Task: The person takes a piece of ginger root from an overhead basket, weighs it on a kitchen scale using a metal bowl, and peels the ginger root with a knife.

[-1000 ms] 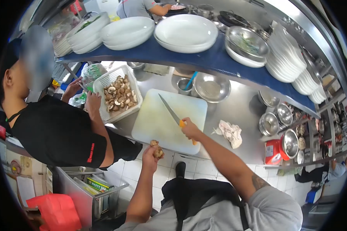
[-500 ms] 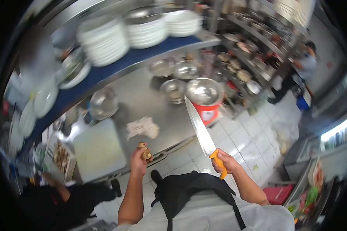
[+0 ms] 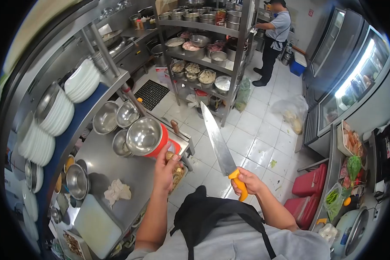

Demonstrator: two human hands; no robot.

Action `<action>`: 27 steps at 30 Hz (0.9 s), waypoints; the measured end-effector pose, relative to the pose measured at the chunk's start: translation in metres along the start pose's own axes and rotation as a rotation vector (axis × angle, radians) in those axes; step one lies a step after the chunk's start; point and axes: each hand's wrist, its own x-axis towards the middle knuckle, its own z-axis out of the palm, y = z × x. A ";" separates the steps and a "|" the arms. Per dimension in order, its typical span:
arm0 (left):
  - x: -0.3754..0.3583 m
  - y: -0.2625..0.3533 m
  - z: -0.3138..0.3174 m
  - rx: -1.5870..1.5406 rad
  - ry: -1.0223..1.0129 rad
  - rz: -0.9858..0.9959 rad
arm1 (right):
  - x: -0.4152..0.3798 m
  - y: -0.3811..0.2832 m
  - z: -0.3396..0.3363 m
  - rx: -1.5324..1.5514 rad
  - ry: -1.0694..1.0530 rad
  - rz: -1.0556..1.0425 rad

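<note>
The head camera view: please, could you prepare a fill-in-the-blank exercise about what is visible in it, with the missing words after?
The bare right hand holds a large steel ______ by its yellow-orange handle.
The small knobbly piece in the bare left hand is ______ in colour.
The black perforated mat lies on the tiled ______.
The stack of white plates stands on a shelf with a ______ surface.

Missing words: knife; brown; floor; blue.
</note>
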 end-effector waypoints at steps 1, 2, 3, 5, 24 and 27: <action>0.008 0.001 0.002 0.009 0.001 -0.014 | 0.006 -0.005 -0.006 -0.005 -0.002 -0.009; 0.016 0.002 0.005 -0.026 -0.005 -0.029 | 0.014 -0.009 -0.012 -0.012 -0.003 -0.017; 0.024 0.003 0.009 -0.063 -0.011 -0.044 | 0.021 -0.014 -0.018 -0.019 -0.004 -0.024; 0.037 0.002 0.015 -0.136 -0.026 -0.099 | 0.036 -0.029 -0.025 -0.044 0.016 -0.008; 0.228 -0.011 0.086 0.064 0.027 0.050 | 0.160 -0.156 -0.064 -1.738 0.603 -0.634; 0.267 -0.018 0.100 0.141 0.194 0.043 | 0.181 -0.173 -0.097 -1.778 0.570 -0.650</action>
